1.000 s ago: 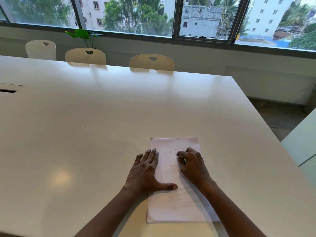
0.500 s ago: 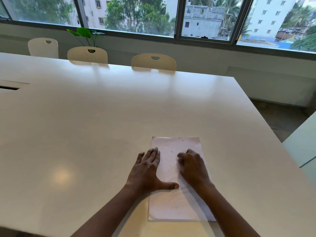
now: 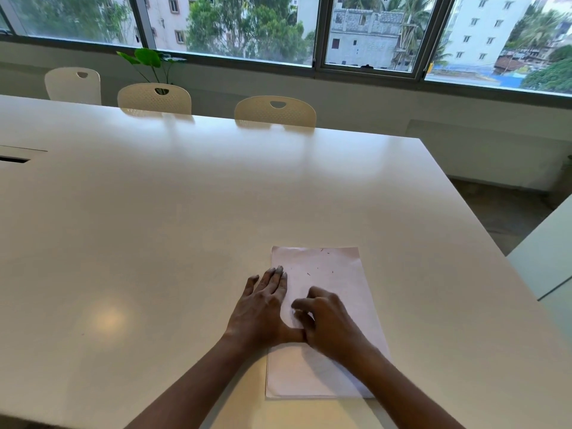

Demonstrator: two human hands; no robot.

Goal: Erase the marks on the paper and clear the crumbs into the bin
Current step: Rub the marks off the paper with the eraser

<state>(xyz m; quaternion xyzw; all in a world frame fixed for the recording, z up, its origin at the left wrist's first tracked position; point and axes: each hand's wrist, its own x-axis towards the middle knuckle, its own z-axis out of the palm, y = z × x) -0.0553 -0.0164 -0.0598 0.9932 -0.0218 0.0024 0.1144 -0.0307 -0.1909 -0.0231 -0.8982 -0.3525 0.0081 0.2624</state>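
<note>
White paper (image 3: 328, 274) lies flat on the pale surface (image 3: 185, 227), near side, right of centre, long edges running away. Left hand (image 3: 263, 308) rests flat across its left edge, fingers (image 3: 278, 280) straight, thumb spread onto the sheet. Right hand (image 3: 331, 323) sits mid-sheet, fingers curled, tips down on the paper. Cannot tell whether they pinch an eraser; nothing clear shows between them. Dark crumbs (image 3: 309, 274) are scattered toward the far end of the sheet. Bin not in view.

Risks:
- Hard rubbing toward the unpinned right or far edge could buckle or tear the sheet.
- If the bracing hand slips, the paper likely skates on the glossy surface.
- A careless sweep would scatter crumbs across the surface instead of gathering them for the bin.
</note>
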